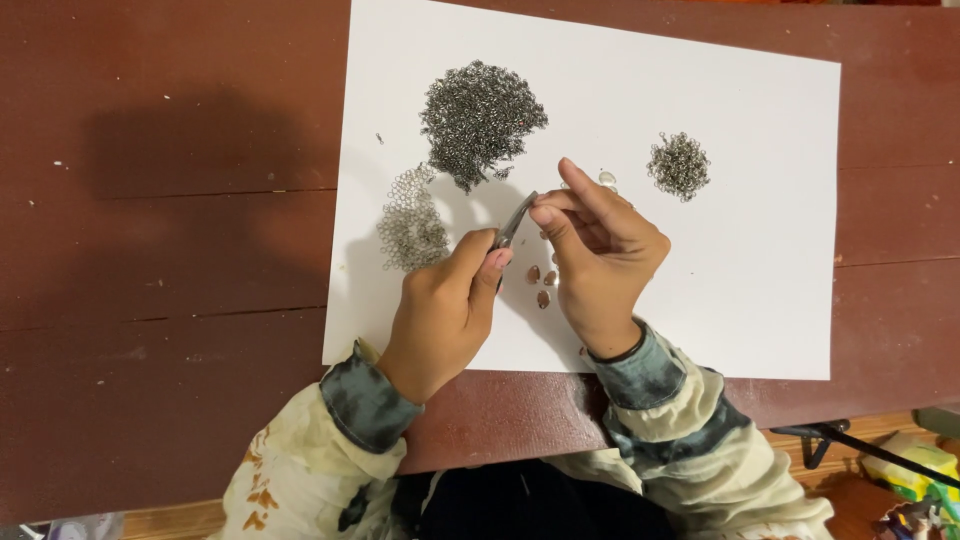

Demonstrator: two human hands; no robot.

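My left hand [445, 305] grips slim metal pliers [515, 221] over a white sheet of paper [760, 250]. My right hand [600, 250] pinches something tiny at the pliers' tip; it is too small to make out. Beneath my hands lie a few small oval metal scales [540, 285]. A large dark pile of small metal rings [482, 112] sits above my hands. A paler patch of linked rings [410, 222] lies just left of my left hand. A small heap of rings [679, 165] rests to the right.
The paper lies on a dark red-brown wooden table [170, 250]. At the lower right, below the table edge, are a black metal bracket [835, 440] and a yellow-green object [915, 468].
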